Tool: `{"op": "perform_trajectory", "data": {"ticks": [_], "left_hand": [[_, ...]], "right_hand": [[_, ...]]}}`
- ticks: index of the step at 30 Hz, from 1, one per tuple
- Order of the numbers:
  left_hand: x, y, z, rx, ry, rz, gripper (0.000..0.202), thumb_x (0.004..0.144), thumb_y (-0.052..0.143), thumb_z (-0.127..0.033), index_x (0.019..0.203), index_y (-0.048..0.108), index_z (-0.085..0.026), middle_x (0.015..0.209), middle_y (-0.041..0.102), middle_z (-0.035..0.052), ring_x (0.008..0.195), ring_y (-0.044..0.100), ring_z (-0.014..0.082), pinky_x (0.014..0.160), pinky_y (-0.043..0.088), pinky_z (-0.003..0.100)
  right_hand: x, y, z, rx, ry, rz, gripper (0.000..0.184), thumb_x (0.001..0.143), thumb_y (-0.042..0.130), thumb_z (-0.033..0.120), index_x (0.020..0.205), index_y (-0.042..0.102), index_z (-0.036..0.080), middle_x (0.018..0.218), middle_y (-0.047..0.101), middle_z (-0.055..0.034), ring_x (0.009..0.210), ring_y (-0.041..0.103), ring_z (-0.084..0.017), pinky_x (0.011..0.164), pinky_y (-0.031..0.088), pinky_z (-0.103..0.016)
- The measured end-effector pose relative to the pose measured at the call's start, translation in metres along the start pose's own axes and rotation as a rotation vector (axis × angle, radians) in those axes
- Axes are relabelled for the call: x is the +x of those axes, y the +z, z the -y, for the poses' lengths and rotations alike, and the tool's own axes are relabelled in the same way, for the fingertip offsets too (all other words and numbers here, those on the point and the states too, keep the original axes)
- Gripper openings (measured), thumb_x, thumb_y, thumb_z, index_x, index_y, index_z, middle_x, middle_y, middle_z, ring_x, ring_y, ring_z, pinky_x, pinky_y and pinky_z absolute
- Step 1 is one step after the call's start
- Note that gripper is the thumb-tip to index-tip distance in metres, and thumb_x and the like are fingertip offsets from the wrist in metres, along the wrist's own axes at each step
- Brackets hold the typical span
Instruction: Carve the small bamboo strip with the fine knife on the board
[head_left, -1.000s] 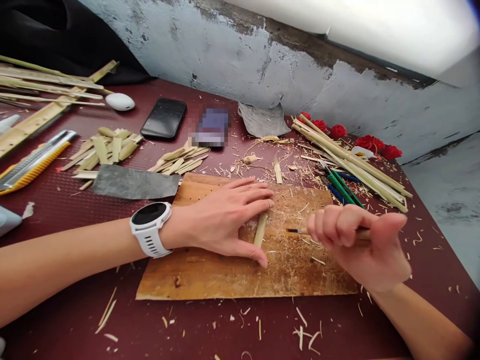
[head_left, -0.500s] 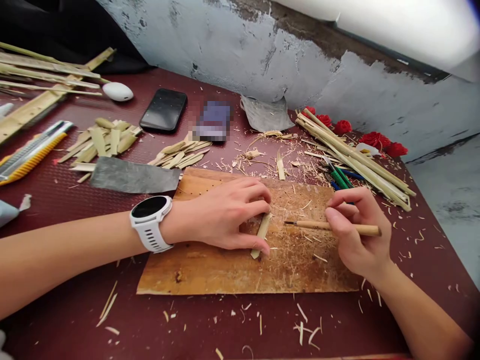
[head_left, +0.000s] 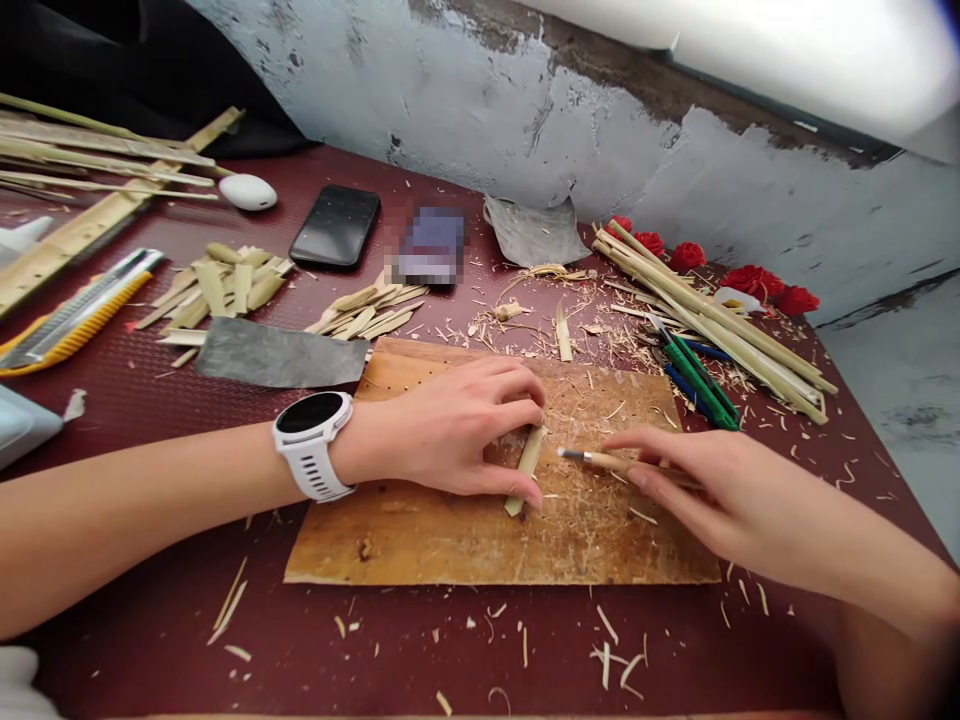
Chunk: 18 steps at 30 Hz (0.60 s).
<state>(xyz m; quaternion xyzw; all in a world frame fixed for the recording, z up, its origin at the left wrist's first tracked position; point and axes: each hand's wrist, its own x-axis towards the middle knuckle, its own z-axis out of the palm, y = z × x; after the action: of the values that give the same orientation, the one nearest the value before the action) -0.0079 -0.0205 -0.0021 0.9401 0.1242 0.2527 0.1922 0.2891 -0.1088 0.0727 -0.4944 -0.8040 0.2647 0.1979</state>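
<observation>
One carving tool (head_left: 607, 461) shifted nearer one strip (head_left: 529, 458).

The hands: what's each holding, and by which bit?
The right hand grips the metal-tipped tool by its wooden handle. The left hand holds a pale strip near its ends.

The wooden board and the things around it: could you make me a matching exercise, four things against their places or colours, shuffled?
Things:
1. Watch
2. Carving tool
3. Bamboo strip
4. Flowers

Places or colours:
A. On the board, at the left hand
B. Red, near the wall
C. Around the left wrist
D. Held in the right hand

Right pairs: 1-C, 2-D, 3-A, 4-B.
</observation>
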Motion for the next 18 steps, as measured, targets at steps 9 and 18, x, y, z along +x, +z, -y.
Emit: {"op": "perform_trajectory", "data": {"ticks": [9,18], "left_hand": [[0.000,0.001,-0.001,0.013,-0.005,-0.028,0.065,0.091,0.068,-0.074,0.112,0.066,-0.013,0.123,0.068,0.0206,0.117,0.064,0.0351,0.105,0.055,0.054],[0.000,0.002,0.001,0.026,-0.002,-0.025,0.065,0.091,0.069,-0.073,0.111,0.069,-0.011,0.123,0.068,0.0202,0.116,0.065,0.0357,0.105,0.055,0.055]], "right_hand": [[0.007,0.024,0.009,-0.605,-0.198,0.053,0.033,0.112,0.039,0.026,0.124,0.068,0.020,0.097,0.083,-0.0040,0.071,0.078,-0.020,0.052,0.044,-0.030],[0.011,0.028,0.015,-0.675,-0.280,-0.005,0.022,0.113,0.048,0.027,0.124,0.065,0.020,0.099,0.081,-0.0021,0.069,0.073,-0.015,0.058,0.042,-0.029]]}}
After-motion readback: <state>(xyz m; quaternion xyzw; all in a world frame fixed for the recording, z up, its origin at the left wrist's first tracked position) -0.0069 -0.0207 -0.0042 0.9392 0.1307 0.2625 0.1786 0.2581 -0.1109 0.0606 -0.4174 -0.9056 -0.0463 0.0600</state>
